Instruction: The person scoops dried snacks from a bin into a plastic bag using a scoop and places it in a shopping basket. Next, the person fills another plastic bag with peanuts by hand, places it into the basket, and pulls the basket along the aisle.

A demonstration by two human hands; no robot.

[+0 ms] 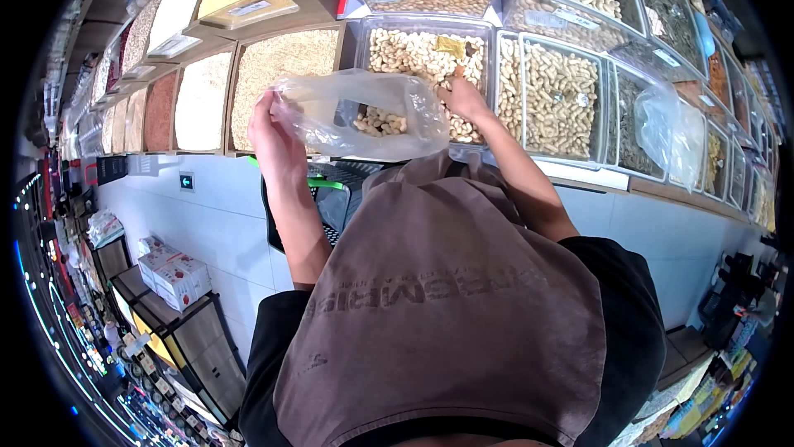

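Observation:
A clear plastic bag [331, 129] spreads over the front of the bins, with peanuts [380, 122] showing in it. My left hand [277, 134] is closed on the bag's left edge. Over a bin of unshelled peanuts [397, 46], my right hand [468, 101] is bent, with its thumb side by the bag's right end. Its fingertips are partly hidden, so I cannot make out what they hold. Among the peanuts just beyond that hand lies a small yellow piece [451, 47].
More peanuts fill the lidded bin [558, 100] to the right. Grain bins [281, 71] stand to the left. Another clear bag [670, 137] hangs over the right-hand bins. A dark basket with green handles [335, 199] is below the counter, and white cartons [175, 273] sit behind on the left.

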